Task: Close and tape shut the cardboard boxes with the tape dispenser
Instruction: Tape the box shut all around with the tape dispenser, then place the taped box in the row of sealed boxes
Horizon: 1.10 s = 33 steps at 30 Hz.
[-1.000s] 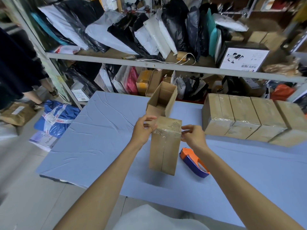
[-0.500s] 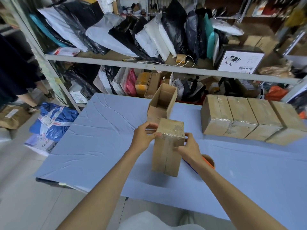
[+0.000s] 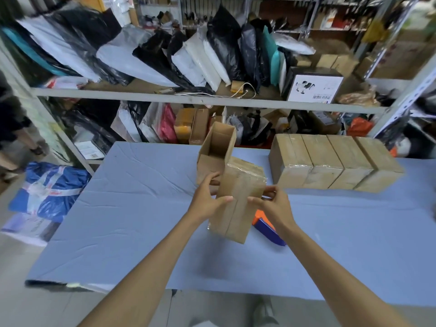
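A: Box in work – where?

B: The taped box [image 3: 238, 201] is held between both hands over the middle of the blue-covered table [image 3: 132, 208], standing on end and tilted. Its shadow falls on the cloth nearer the front edge. Clear tape shines across its top end, and a seam runs down the near face.

A: Left hand?

B: The left hand [image 3: 206, 200] grips the box's left side, thumb lying across the near face, fingers curled round behind.

A: Right?

B: The right hand [image 3: 277, 205] is clamped on the right edge the same way – thumb on the front, fingers bent round the far side.

A: Dispenser?

B: The tape dispenser [image 3: 265, 227], orange and blue, lies on the cloth just behind the box's lower right corner, under the right wrist. Neither hand touches it.

A: Other cartons?

B: An open box [image 3: 215, 149] stands just behind the held one, flaps up, inside showing. Four sealed boxes [image 3: 330, 161] sit side by side, touching, at the table's far right. Metal shelving [image 3: 188, 99] behind is packed with bagged parcels.
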Motion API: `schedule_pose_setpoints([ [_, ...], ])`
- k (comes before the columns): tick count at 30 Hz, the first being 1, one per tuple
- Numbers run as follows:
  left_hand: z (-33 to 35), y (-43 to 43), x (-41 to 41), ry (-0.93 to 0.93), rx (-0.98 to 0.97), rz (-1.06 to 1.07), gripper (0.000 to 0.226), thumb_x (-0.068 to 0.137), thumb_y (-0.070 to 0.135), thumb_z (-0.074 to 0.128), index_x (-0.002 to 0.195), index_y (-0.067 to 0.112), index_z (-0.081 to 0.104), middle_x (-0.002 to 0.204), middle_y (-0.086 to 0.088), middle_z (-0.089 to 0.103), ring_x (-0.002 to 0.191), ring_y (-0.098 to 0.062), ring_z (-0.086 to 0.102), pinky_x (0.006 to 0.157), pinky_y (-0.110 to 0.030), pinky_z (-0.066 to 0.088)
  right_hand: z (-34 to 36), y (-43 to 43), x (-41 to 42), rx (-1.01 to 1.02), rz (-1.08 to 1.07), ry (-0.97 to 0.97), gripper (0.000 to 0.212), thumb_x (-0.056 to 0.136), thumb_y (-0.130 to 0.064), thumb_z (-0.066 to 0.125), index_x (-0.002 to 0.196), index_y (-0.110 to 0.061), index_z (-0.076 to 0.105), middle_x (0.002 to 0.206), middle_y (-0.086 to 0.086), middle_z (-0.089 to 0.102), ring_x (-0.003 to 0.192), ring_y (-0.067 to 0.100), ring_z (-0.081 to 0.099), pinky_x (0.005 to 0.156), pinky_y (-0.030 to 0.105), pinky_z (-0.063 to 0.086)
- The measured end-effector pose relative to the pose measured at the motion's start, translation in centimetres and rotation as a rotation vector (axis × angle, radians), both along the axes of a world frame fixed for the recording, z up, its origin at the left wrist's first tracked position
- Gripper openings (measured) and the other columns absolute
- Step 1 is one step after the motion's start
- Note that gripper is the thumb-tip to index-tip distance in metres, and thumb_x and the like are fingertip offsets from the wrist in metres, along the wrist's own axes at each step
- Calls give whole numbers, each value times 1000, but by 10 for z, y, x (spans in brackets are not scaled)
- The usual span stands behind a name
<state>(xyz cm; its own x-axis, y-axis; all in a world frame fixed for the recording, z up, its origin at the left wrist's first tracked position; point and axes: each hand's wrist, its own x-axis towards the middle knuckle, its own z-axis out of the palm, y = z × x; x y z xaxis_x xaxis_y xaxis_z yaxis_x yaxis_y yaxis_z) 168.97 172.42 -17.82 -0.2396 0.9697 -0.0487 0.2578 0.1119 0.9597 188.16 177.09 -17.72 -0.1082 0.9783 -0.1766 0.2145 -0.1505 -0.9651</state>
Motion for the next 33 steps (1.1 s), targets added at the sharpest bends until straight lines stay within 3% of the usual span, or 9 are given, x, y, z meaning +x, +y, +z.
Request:
schedule_pose_setpoints([
  [4, 8, 17, 17, -3, 23, -2, 59, 80, 30, 78, 131, 22, 49, 122, 9, 56, 102, -4, 54, 63, -4, 46, 12, 10, 12, 53, -67, 9, 39, 71, -17, 83, 89, -13, 48, 91, 2, 65, 81, 11, 65, 69, 30, 54],
  [7, 11, 37, 31, -21, 42, -11, 58, 82, 33, 75, 132, 21, 49, 126, 5, 58, 109, -8, 55, 71, -9, 45, 21, 25, 24, 117, -84, -42, 36, 73, -23, 82, 86, -22, 48, 89, -2, 61, 79, 8, 62, 65, 22, 47],
  [12, 12, 65, 46, -29, 5, -19, 63, 81, 39, 75, 135, 25, 46, 129, 5, 56, 113, -11, 54, 82, -24, 47, 28, 55, 36, 142, -10, -123, 40, 74, -18, 80, 100, -18, 50, 100, -4, 60, 90, 6, 60, 63, 15, 47],
  [19, 14, 111, 55, -72, -84, 54, 61, 79, 32, 77, 130, 23, 43, 120, 7, 54, 100, -4, 55, 77, -20, 46, 33, 108, 41, 137, 10, -84, 38, 75, -8, 77, 105, -15, 55, 108, 1, 61, 90, 3, 60, 60, 12, 47],
  [22, 16, 133, 59, -99, -123, 52, 50, 82, 30, 75, 121, 25, 43, 111, 10, 53, 93, 1, 53, 68, -15, 43, 35, 132, 44, 123, 25, -73, 42, 76, -7, 76, 114, -11, 59, 110, 3, 64, 93, 9, 62, 68, 16, 48],
  [27, 16, 168, 66, -142, -157, 86, 45, 88, 18, 69, 127, 18, 47, 111, 5, 55, 91, -1, 54, 65, -11, 44, 34, 170, 45, 112, 66, -68, 52, 75, -2, 75, 124, -9, 59, 109, 4, 66, 97, 14, 63, 74, 16, 50],
  [30, 14, 189, 70, -173, -182, 114, 43, 88, 15, 67, 126, 19, 47, 110, 5, 56, 89, 0, 55, 63, -10, 45, 25, 189, 46, 93, 73, -85, 54, 72, -4, 78, 120, -7, 56, 112, 3, 65, 102, 15, 62, 85, 25, 51],
  [33, 8, 207, 73, -204, -222, 145, 50, 87, 13, 69, 130, 16, 44, 112, 2, 55, 92, -6, 56, 69, -15, 49, 14, 210, 46, 76, 86, -99, 51, 69, -4, 80, 114, -8, 54, 110, 4, 64, 100, 15, 63, 83, 26, 53],
])
